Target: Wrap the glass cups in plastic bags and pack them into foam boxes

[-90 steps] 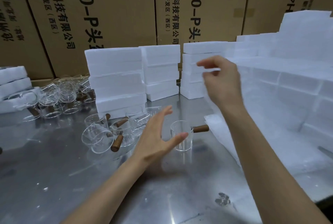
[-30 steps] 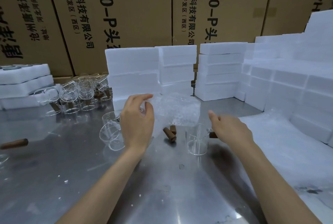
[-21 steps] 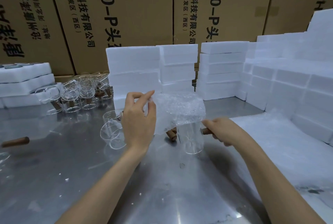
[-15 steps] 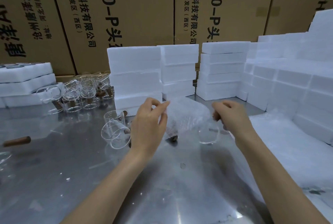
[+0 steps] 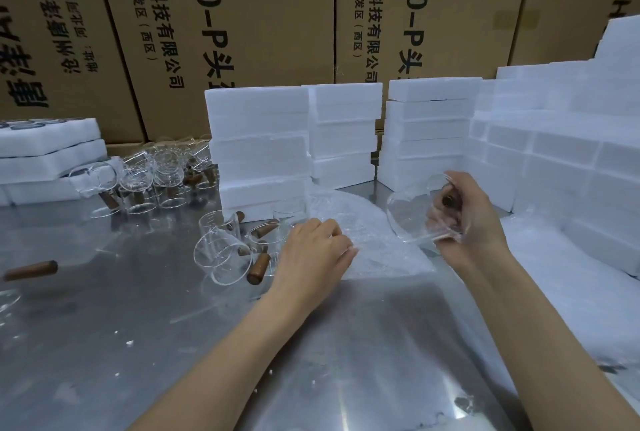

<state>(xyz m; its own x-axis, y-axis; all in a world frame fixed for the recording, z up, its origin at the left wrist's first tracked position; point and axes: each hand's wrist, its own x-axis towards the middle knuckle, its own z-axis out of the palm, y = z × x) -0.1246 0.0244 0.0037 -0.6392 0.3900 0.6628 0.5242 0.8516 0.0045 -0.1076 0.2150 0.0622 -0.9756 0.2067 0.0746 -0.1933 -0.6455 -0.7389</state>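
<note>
My right hand (image 5: 465,219) grips a clear glass cup (image 5: 410,212) by its brown wooden handle, tilted on its side above the metal table (image 5: 138,344). My left hand (image 5: 313,252) lies on the near left edge of a bubble-wrap bag (image 5: 363,233) spread flat on the table, fingers curled at its edge. The cup's mouth faces left, toward the bag. Stacks of white foam boxes (image 5: 258,150) stand just behind.
Several loose glass cups with wooden handles (image 5: 225,250) lie left of my left hand, and more cluster at the back left (image 5: 152,177). A loose wooden handle (image 5: 31,269) lies far left. Foam boxes (image 5: 571,160) wall the right side; cardboard cartons (image 5: 242,32) stand behind.
The bag, held up in the air by my left hand, has come down flat onto the table. My right hand has lifted the cup off the table and tipped it sideways.
</note>
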